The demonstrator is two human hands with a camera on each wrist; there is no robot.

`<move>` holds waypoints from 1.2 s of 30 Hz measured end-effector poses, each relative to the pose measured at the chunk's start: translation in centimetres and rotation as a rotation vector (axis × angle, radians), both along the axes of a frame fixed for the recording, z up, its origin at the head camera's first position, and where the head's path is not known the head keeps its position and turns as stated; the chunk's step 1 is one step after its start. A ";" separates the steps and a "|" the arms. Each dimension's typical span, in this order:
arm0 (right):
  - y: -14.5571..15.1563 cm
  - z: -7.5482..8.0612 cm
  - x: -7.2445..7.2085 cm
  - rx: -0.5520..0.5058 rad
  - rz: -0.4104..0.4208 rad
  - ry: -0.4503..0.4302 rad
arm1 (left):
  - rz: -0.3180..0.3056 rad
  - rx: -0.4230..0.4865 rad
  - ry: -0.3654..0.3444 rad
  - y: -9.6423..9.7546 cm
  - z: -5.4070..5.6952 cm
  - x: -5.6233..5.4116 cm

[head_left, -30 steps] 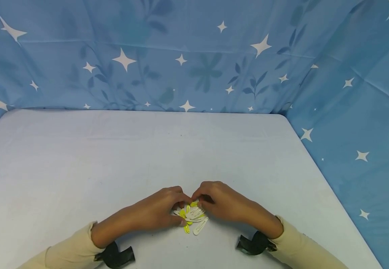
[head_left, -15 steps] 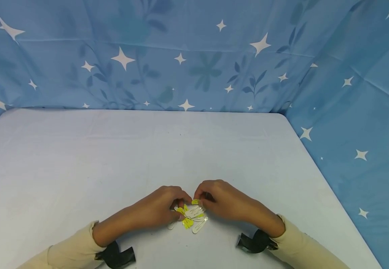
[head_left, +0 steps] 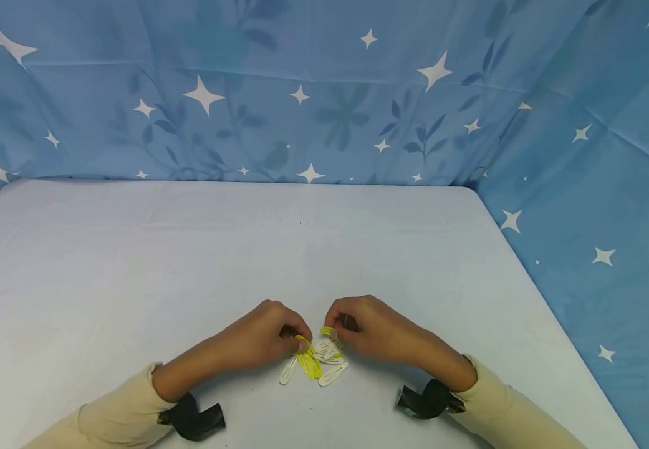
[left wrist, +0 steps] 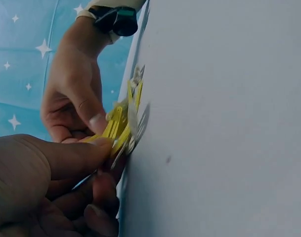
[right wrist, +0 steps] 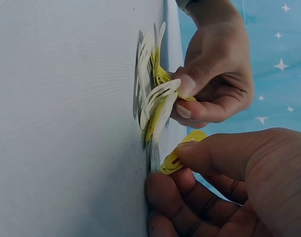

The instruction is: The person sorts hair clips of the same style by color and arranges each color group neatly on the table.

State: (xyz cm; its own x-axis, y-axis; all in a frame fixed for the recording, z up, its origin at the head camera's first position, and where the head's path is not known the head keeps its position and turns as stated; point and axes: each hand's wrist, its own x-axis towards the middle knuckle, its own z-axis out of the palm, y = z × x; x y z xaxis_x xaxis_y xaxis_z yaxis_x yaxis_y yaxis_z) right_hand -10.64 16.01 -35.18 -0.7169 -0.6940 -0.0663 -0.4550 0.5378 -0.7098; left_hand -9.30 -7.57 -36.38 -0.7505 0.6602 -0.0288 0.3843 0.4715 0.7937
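Observation:
A small pile of yellow and white snap hair clips lies on the white table between the two hands. My left hand (head_left: 262, 337) pinches a yellow hair clip (left wrist: 113, 123) between thumb and fingers at the pile's left side. Other yellow clips (head_left: 310, 365) hang or lie right below those fingertips. On the pile's far right side, my right hand (head_left: 371, 330) holds another yellow hair clip (right wrist: 171, 163) between thumb and forefinger. White clips (right wrist: 162, 96) overlap one another in the middle of the pile. The tips of the curled fingers partly cover both held clips.
One white clip (head_left: 287, 370) lies apart at the pile's left, another white clip (head_left: 333, 374) at its near right. Black wrist cameras (head_left: 192, 419) sit at the sleeve cuffs. A blue star-patterned curtain (head_left: 324, 93) borders the table (head_left: 302, 249) at the back and right.
My left hand has drawn up and to the left with the yellow clip, fanning the yellow clips out. A white clip now shows at the left. My right hand has risen slightly with its clip.

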 end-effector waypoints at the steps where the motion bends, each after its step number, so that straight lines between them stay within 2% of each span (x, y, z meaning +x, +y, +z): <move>1: 0.0 0.0 0.0 -0.009 -0.002 0.000 | 0.005 -0.003 -0.001 0.0 0.1 0.0; 7: 0.1 -0.3 -0.2 -0.116 0.010 0.035 | 0.026 0.000 -0.004 -0.4 1.1 -0.4; 11: 0.1 -0.4 -0.3 -0.179 0.022 0.062 | 0.054 0.038 0.016 -0.5 1.6 -0.7; 15: 0.1 -0.3 -0.4 -0.195 -0.009 0.067 | 0.089 0.083 0.013 -0.6 1.8 -1.2; 19: 0.1 -0.3 -0.5 -0.188 -0.020 0.045 | 0.093 0.119 -0.002 -0.8 1.8 -1.8; 25: 0.2 -0.4 -0.8 -0.197 -0.007 0.055 | 0.058 0.129 0.032 -1.3 1.6 -2.7; 30: 0.2 -0.5 -1.0 -0.190 -0.051 0.075 | 0.125 0.078 0.034 -1.3 1.2 -3.3; 33: 0.3 -0.5 -1.1 -0.193 -0.070 0.078 | 0.163 0.085 0.020 -1.3 0.9 -3.6; 36: 0.3 -0.5 -1.2 -0.196 -0.078 0.077 | 0.176 0.115 0.018 -1.4 0.6 -3.8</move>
